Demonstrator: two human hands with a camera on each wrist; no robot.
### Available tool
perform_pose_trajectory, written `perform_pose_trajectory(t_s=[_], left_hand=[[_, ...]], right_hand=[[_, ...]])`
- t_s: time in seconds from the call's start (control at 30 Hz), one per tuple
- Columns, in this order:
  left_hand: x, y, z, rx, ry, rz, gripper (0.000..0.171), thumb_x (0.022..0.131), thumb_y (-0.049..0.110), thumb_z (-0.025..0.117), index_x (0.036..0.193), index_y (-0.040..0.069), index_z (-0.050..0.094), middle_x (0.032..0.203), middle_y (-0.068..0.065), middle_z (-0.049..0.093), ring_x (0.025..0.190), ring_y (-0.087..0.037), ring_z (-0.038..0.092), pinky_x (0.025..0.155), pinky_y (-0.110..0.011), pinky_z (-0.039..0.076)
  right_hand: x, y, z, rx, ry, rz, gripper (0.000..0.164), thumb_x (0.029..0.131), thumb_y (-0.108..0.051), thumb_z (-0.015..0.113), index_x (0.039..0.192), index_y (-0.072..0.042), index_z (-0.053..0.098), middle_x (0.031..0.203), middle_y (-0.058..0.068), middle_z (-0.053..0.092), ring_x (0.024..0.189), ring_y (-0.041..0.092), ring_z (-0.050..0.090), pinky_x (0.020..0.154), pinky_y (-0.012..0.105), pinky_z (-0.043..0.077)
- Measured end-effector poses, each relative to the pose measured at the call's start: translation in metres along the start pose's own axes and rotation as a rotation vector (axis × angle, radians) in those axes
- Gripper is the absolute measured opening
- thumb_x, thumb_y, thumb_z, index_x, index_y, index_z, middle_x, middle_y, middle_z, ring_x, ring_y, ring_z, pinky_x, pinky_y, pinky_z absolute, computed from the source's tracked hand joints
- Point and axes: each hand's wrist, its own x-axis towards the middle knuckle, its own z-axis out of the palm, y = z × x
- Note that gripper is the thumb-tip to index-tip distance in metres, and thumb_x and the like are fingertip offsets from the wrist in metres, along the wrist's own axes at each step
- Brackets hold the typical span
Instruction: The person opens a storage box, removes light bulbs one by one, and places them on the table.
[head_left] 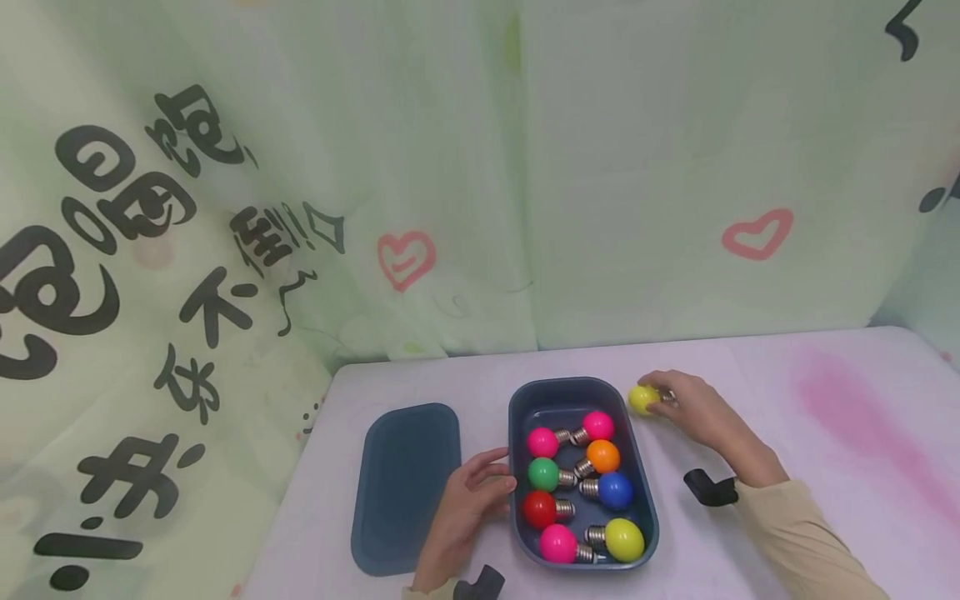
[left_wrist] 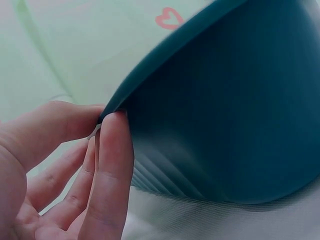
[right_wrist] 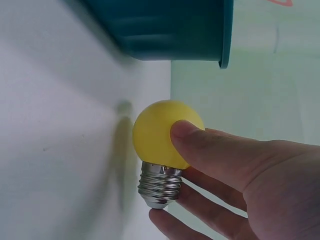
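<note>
Pinched in my right hand (head_left: 692, 407) is a yellow light bulb (right_wrist: 159, 134), its silver screw base toward the lower fingers. That hand is just right of the far end of a dark blue plastic box (head_left: 643, 467). My left hand (head_left: 474, 498) grips the box's left rim between thumb and forefinger (left_wrist: 112, 150). Inside the box lie several coloured bulbs in two rough columns, among them a green bulb (head_left: 543, 474), an orange bulb (head_left: 603, 456), a blue bulb (head_left: 616, 490), a red bulb (head_left: 538, 508) and another yellow bulb (head_left: 624, 539).
A flat dark blue lid (head_left: 405, 483) lies on the table left of the box. The pale tablecloth (head_left: 757, 375) has a pink patch on the right. A printed curtain (head_left: 622, 167) hangs behind the table and along its left side.
</note>
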Motion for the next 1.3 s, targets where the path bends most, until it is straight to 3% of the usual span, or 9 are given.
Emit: perform_pose_trajectory(t_s=[0.5,1.3], left_hand=[[0.001,-0.001,0.000,-0.008,-0.003,0.006,0.049,0.088,0.016,0.074,0.135,0.009,0.059,0.112,-0.011,0.068,0.091,-0.015,0.064,0.072,-0.029,0.055],[0.004,-0.004,-0.001,0.007,0.008,0.005,0.049,0.088,0.018,0.074,0.135,0.010,0.060,0.113,-0.012,0.068,0.093,-0.015,0.064,0.073,-0.030,0.056]], right_hand=[[0.001,0.009,0.003,0.000,-0.017,0.003,0.040,0.091,-0.008,0.069,0.126,0.008,0.059,0.127,0.031,0.059,0.120,0.050,0.052,0.101,0.064,0.040],[0.000,-0.004,-0.002,-0.070,0.041,-0.021,0.038,0.088,-0.007,0.072,0.123,0.005,0.062,0.127,0.030,0.056,0.119,0.048,0.051,0.100,0.063,0.042]])
